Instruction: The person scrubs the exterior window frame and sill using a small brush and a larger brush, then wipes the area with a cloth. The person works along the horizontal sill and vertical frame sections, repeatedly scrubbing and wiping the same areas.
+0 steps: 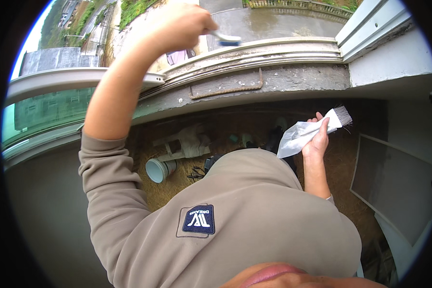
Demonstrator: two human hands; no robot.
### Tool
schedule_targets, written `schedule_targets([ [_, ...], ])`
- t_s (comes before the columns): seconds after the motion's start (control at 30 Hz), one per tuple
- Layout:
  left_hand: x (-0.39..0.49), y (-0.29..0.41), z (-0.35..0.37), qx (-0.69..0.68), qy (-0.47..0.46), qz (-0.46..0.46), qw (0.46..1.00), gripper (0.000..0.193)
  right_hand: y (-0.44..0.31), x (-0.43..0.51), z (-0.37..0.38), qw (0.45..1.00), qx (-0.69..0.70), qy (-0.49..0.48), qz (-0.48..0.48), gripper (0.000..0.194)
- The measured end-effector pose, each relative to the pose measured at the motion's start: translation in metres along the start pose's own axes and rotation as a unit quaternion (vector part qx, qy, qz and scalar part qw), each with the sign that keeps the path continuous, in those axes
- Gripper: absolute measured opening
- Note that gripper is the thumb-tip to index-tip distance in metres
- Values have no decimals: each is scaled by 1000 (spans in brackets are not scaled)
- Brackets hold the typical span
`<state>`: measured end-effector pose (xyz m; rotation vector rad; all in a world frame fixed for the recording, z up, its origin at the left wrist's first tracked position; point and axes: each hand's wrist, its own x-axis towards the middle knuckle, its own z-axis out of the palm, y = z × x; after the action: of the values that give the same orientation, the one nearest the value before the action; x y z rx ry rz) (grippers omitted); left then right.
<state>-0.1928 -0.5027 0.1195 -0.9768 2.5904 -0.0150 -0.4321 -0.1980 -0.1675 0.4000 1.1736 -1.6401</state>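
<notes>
At the top, my left hand is raised over the window frame, closed on the handle of a small white brush with blue bristles. The brush head is beside the outer edge of the pale sliding window track; whether it touches is unclear. Lower right, my right hand grips a wide flat brush with grey bristles that point up and to the right. A translucent plastic bag hangs from the same hand, towards my body; the bag or fingers hide the flat brush's handle.
A bent rusty metal bar lies on the rough sill. The glass sash is at left. Below stand a white bucket and a pale stool-like object with cloth. A framed mesh screen leans at right. Outside is a wet paved yard.
</notes>
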Motion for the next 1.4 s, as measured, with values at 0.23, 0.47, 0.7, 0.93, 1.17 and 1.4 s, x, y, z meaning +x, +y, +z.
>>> schedule_targets([
  [0.23, -41, 3, 62, -88, -2, -41, 995, 33, -1, 0, 7, 1000, -5, -12, 12, 52],
  [0.47, -103, 4, 15, 107, -25, -106, 988, 25, 3, -3, 17, 999, -31, -4, 12, 52],
  [0.7, -120, 37, 86, -33, 169, -143, 975, 18, 8, 0, 11, 998, -37, -36, 37, 52],
  [0.93, -176, 41, 119, 20, 244, -364, 899, 10, 15, 2, 7, 996, -52, -63, 42, 56],
  [1.17, -155, 4, 127, 31, 72, -352, 933, 9, 16, -5, 19, 994, -89, -46, 51, 55],
  [1.4, -112, -33, 91, -249, 93, -370, 890, 23, 20, -10, 22, 994, -87, -39, 48, 54],
])
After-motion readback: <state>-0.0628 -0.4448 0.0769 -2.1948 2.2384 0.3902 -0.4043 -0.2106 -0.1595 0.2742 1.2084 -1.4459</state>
